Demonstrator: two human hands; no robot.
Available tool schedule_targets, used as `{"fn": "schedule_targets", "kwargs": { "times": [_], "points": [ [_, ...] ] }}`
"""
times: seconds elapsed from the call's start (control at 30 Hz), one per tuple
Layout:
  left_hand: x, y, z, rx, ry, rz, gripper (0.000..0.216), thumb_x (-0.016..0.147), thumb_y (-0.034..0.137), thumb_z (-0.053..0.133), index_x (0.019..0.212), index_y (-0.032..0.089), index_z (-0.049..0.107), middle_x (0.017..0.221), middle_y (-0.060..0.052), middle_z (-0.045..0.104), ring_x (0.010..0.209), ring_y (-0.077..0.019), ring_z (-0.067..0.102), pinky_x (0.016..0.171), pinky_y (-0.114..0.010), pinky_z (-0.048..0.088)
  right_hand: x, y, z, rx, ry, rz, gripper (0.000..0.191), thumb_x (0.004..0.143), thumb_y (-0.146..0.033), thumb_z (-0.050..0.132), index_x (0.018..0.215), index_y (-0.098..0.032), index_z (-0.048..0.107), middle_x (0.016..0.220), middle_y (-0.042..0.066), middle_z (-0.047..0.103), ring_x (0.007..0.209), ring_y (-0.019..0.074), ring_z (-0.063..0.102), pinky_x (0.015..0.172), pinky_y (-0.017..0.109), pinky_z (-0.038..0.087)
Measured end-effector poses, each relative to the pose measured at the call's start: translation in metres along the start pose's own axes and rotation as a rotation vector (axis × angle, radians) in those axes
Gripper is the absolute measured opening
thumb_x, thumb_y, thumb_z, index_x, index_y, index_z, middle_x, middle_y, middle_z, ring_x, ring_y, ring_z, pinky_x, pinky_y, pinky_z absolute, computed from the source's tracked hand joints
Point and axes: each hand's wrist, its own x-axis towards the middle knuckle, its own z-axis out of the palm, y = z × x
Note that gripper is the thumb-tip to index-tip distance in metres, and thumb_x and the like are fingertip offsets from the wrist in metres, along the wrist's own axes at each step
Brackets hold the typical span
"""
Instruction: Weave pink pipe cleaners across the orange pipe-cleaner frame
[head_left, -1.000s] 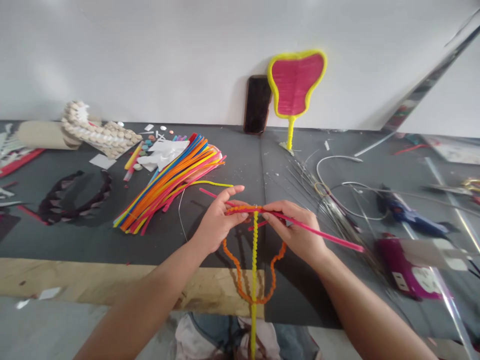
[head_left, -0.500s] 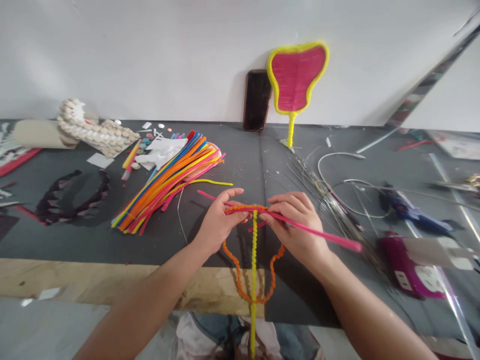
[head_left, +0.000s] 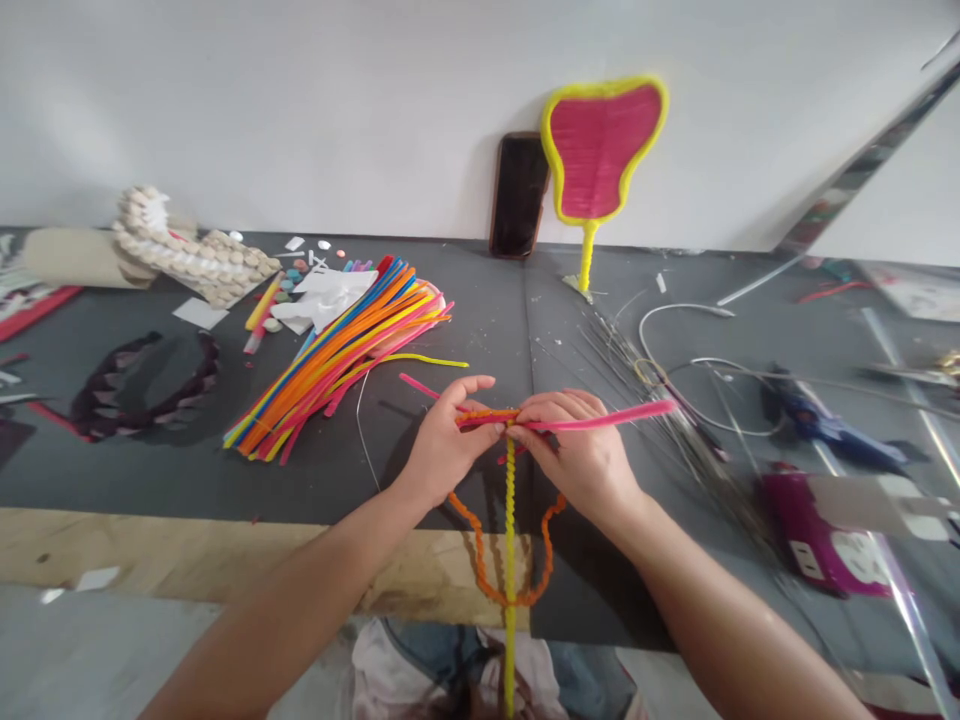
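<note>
My left hand (head_left: pixel 459 435) pinches the top edge of an orange twisted pipe-cleaner frame (head_left: pixel 480 560) together with a pink pipe cleaner (head_left: pixel 630 414). Its index finger is raised. On the other side of the centre, my right hand (head_left: pixel 577 450) is closed on the pink pipe cleaner where it meets the frame. The pink length sticks out past both hands. A twisted yellow pipe-cleaner stem (head_left: pixel 510 520) runs down the middle of the orange frame, its lower end towards my lap. Parts of the frame's sides are hidden behind my hands.
A bundle of colourful pipe cleaners (head_left: pixel 330 370) lies left, near a dark headband (head_left: pixel 112 410). A pink-and-yellow fan shape (head_left: pixel 604 150) stands by a phone (head_left: pixel 517 195) against the wall. To the right are thin wires (head_left: pixel 675 440), a blue glue gun (head_left: pixel 832 425) and a purple device (head_left: pixel 795 530).
My right hand has moved left, closer to the yellow stem. The pink pipe cleaner's free right end has swung up and inward. My left hand has barely moved.
</note>
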Motion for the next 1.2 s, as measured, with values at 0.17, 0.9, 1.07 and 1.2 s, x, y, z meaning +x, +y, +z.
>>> {"fn": "schedule_targets", "kwargs": {
  "times": [0.17,0.9,1.07,1.2],
  "points": [
    [0.000,0.006,0.000,-0.134,-0.001,-0.085,0.051,0.067,0.021,0.074,0.114,0.020,0.055,0.073,0.004,0.061,0.068,-0.0118,0.060,0.070,-0.027,0.050,0.001,-0.001,-0.004,0.024,-0.064,0.003,0.014,0.093,-0.029,0.055,0.083,-0.021,0.060,0.082,0.004,0.070,0.074,0.0185,0.064,0.069,0.030,0.048],
    [0.006,0.009,-0.025,0.446,0.068,0.235,0.062,0.069,0.025,0.072,0.127,0.026,0.049,0.122,-0.008,0.052,0.100,-0.0205,0.060,0.088,-0.038,0.051,0.002,0.004,-0.012,0.341,-0.069,0.454,0.017,0.081,-0.029,0.059,0.085,-0.020,0.073,0.077,0.003,0.075,0.062,0.0158,0.067,0.057,0.024,0.052],
    [-0.011,0.017,-0.019,0.997,0.316,0.796,0.018,0.071,0.023,0.074,0.088,0.025,0.069,0.139,-0.008,0.034,0.137,-0.0359,0.028,0.112,-0.053,0.026,0.001,0.005,-0.014,0.358,-0.068,0.512,0.017,0.080,-0.029,0.059,0.083,-0.020,0.073,0.071,0.001,0.073,0.054,0.0134,0.062,0.051,0.023,0.048],
    [-0.023,0.016,-0.011,1.228,0.280,0.972,0.015,0.073,0.018,0.073,0.082,0.029,0.072,0.143,-0.004,0.040,0.143,-0.0391,0.009,0.112,-0.063,0.012,0.003,0.003,-0.016,0.371,-0.093,0.531,0.016,0.079,-0.028,0.059,0.082,-0.020,0.072,0.060,-0.002,0.069,0.047,0.0114,0.056,0.048,0.022,0.042]
  ]
}}
